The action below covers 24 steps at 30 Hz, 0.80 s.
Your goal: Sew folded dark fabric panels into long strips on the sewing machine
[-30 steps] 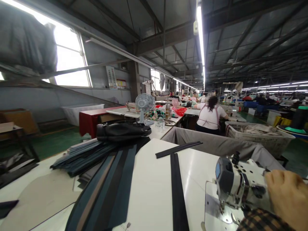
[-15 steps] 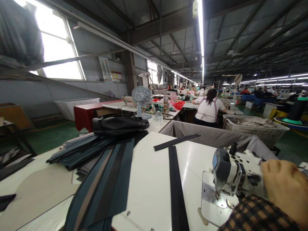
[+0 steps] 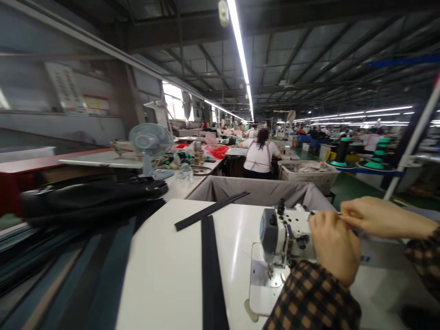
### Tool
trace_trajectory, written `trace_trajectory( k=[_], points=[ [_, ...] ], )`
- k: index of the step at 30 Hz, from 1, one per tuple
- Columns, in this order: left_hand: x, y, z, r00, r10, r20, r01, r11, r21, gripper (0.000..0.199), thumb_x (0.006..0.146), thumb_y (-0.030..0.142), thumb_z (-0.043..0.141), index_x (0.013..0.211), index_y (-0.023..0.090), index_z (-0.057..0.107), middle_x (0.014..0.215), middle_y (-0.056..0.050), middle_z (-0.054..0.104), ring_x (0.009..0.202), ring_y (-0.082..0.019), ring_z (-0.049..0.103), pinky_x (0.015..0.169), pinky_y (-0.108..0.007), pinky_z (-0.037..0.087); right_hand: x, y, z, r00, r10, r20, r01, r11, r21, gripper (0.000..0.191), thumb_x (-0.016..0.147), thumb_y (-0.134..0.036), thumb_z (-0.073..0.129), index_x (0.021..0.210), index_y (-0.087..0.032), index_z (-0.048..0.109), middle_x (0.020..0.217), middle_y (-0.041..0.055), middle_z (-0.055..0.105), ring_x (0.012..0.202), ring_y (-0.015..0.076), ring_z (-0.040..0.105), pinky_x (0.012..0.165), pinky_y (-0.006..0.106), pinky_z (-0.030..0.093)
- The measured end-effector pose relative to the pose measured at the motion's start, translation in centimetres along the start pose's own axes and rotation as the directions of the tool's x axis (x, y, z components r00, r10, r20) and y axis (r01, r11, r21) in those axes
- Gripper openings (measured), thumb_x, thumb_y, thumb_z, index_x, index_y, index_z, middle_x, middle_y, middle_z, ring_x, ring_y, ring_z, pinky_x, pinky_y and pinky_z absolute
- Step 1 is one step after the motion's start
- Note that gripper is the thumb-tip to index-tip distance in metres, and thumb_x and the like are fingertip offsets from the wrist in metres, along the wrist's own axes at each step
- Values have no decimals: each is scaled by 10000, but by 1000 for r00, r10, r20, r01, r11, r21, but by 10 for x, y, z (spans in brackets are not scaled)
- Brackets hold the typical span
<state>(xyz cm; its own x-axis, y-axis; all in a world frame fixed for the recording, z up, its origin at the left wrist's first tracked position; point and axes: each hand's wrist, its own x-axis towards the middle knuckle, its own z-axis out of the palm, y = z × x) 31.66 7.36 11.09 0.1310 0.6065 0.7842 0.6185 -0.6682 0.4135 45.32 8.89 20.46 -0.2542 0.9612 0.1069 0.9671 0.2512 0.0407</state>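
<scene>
Over the top of a white and grey sewing machine (image 3: 299,224), my left hand (image 3: 335,245) rests with its fingers bent and closed. Close beside it, my right hand (image 3: 369,214) is closed in a pinch, its fingertips meeting the left hand's fingers. Whatever the two hands hold is too small or hidden to make out. Left of the machine, a long dark fabric strip (image 3: 213,275) lies on the white tabletop (image 3: 165,256). Another dark strip (image 3: 209,211) lies at an angle just beyond its far end.
A black bag (image 3: 92,197) lies on stacked dark fabric pieces (image 3: 85,270) at left. Behind stand a fan (image 3: 149,142) and a grey cloth-lined bin (image 3: 247,188). Thread cones (image 3: 380,153) stand at right. A person in white (image 3: 259,158) sits ahead.
The view has turned to the right, shifting the table and machine leftward in the picture. My right hand has come into view and joined my left hand at the machine's top.
</scene>
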Motion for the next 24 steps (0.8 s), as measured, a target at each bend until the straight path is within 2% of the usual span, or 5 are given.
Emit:
trace_trajectory(
  k=[3,9,14,18,24],
  points=[
    [8,0,-6,1000,10,23,-10,1000,-26,34,726,154,539,705,179,530,921,-17,531,885,-183,424,749,-346,354,2,0,-9,991,39,129,-32,998,-60,234,781,-352,505,625,-184,549,604,-14,567,549,118,514,485,233,332],
    [15,2,-12,1000,10,21,-10,1000,-13,65,723,125,539,693,181,524,902,-13,529,878,-182,432,745,-340,367,-1,7,-11,984,132,120,-118,986,-115,298,854,-427,421,859,-159,552,800,2,571,649,100,526,614,272,441],
    [17,2,-12,999,43,18,-44,998,41,63,720,128,541,693,183,527,901,-14,523,871,-187,437,739,-340,374,3,-2,-16,986,144,87,-131,981,-141,362,811,-468,434,715,-151,579,713,51,587,651,153,533,551,264,355],
    [18,1,-12,998,60,13,-61,997,42,62,719,126,536,694,183,534,886,-25,517,857,-196,441,731,-346,380,6,-3,-17,991,87,103,-76,991,-108,245,759,-396,497,674,-187,593,677,28,607,642,143,539,525,231,300],
    [20,2,-13,999,51,7,-52,998,46,67,721,122,533,689,181,535,890,-26,521,859,-196,442,740,-347,378,5,-4,-19,995,95,30,-90,989,-120,214,792,-331,426,780,-192,589,796,58,621,748,185,554,545,243,288]
  ],
)
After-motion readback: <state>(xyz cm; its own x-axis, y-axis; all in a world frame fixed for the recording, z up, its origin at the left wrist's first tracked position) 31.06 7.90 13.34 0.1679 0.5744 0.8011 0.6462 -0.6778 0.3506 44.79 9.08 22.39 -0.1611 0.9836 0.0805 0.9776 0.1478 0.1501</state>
